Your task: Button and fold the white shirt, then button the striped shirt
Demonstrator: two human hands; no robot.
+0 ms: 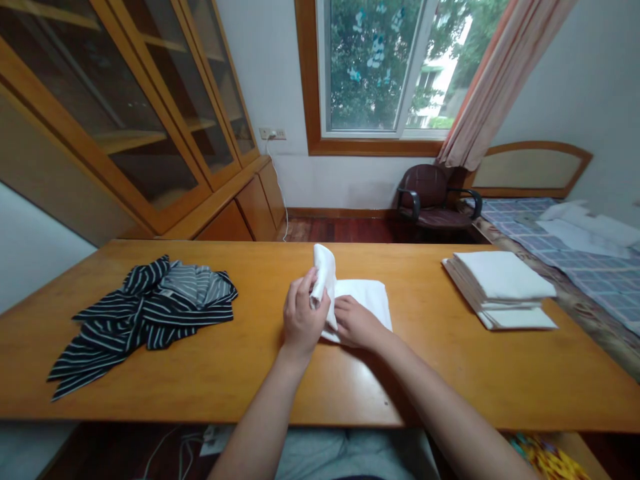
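Observation:
On the table in front of me, a white cloth (367, 299) is partly folded, its left part raised upright and its right part lying flat. My left hand (303, 310) is closed around the raised fold, thumb on the near side. Low against that fold rests my right hand (356, 320), its bent fingers on the cloth and their tips partly hidden. To the left lies a rumpled black-and-white striped garment (150, 307), apart from both hands. A stack of folded white cloths (505, 280) sits on the right side of the table.
The wooden table (240, 380) has its front edge close to my lap. Behind it stand a glass-door cabinet (165, 113) at left, a dark office chair (433, 200) below the window, and a bed (560, 227) at right. A white cable (280, 180) hangs from a wall socket.

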